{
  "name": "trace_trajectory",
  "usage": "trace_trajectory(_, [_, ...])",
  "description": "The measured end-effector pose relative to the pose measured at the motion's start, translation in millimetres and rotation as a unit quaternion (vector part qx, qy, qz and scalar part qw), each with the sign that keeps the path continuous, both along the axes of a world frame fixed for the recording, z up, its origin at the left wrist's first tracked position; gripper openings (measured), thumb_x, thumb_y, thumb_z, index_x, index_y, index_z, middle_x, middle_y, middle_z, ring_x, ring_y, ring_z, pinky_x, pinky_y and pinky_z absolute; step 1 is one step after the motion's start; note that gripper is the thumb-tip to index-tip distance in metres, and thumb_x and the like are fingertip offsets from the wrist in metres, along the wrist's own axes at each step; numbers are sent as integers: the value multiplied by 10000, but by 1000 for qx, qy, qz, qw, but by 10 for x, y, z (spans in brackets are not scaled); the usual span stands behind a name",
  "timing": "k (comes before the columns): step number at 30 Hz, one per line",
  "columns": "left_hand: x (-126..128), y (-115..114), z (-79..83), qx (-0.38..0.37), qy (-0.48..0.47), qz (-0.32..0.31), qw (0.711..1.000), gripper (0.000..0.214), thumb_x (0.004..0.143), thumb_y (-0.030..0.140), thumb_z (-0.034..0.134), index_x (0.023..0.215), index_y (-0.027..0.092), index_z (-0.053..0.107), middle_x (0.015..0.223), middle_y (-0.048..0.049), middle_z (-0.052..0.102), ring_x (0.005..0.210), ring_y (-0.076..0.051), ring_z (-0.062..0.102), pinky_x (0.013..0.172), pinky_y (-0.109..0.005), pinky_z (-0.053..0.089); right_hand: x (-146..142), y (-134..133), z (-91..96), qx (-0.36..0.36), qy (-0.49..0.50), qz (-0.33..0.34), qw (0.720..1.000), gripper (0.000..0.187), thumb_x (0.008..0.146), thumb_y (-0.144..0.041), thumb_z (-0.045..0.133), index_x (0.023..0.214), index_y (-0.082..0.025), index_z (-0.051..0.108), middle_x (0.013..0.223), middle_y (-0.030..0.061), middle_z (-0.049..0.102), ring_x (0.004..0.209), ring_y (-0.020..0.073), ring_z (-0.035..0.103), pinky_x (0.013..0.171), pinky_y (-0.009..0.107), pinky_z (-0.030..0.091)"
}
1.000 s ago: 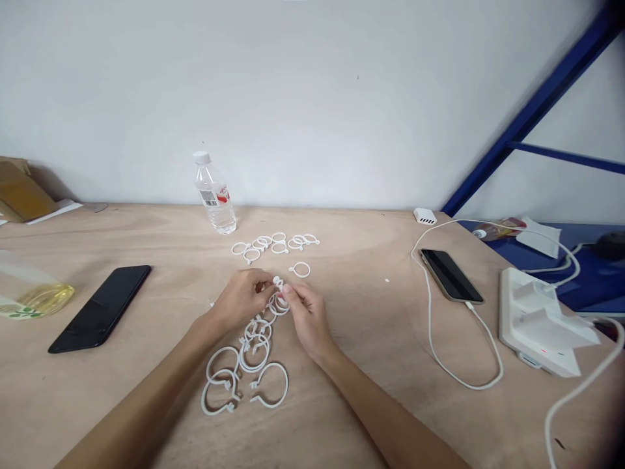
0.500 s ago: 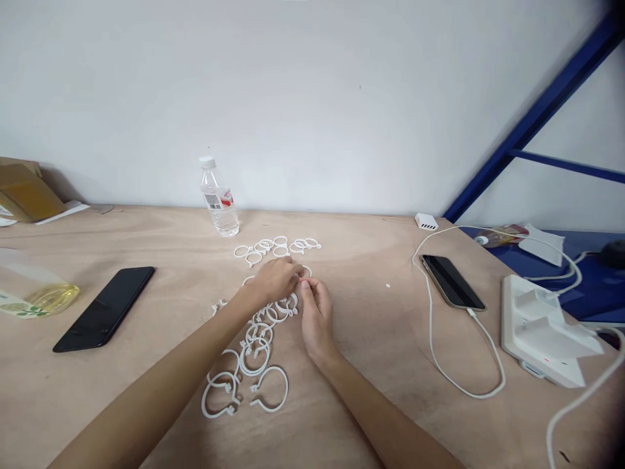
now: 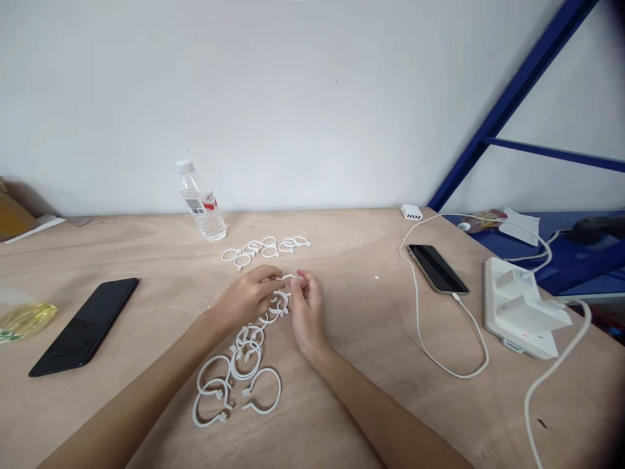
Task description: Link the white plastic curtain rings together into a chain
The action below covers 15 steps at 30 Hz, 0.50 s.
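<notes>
A white plastic curtain ring [image 3: 289,277] shows in part between my two hands, over the middle of the table. My right hand [image 3: 308,314] pinches its right side between thumb and fingers. From the left, my left hand [image 3: 250,294] closes on the ring's other side, its fingertips partly hidden. Under and in front of the hands lies a trail of loose curtain rings [image 3: 245,360], several of them with their ends apart. Beyond the hands, several closed curtain rings [image 3: 269,241] lie in a loose row.
A water bottle [image 3: 202,208] stands behind the rings near the wall. To the left are a black phone [image 3: 85,326] and a clear bottle with yellow liquid [image 3: 29,319]. A charging phone [image 3: 438,268], its white cable [image 3: 424,339] and a power strip [image 3: 520,309] occupy the right.
My left hand has turned and drawn a little left, away from my right hand, so the ring between them shows more. The camera view has swung slightly to the right.
</notes>
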State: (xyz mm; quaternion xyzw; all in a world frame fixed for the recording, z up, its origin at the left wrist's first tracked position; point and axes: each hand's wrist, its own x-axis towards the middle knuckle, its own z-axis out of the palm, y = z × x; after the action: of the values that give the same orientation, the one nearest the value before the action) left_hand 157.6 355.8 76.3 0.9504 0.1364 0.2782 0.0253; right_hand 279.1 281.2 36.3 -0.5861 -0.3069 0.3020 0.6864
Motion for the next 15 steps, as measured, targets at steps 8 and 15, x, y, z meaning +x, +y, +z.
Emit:
trace_trajectory(8, [13,-165,-20,-86,-157,65,982,212,860,96,478,945,160,662,935,-77,675,850,-142,637,783,-248,513,3,10,-70,29,-6,65,997,233,797,-420,586,794,-192,632,678,5,603,679,162,560,583,258,440])
trace_trajectory(15, [-9,-297,11,-195,-123,158,960,187,851,273,562,931,145,674,795,-46,698,697,-132,626,684,-234,484,-2,-18,-50,37,35,79,996,244,789,-422,599,813,-180,618,696,4,625,642,141,550,563,238,423])
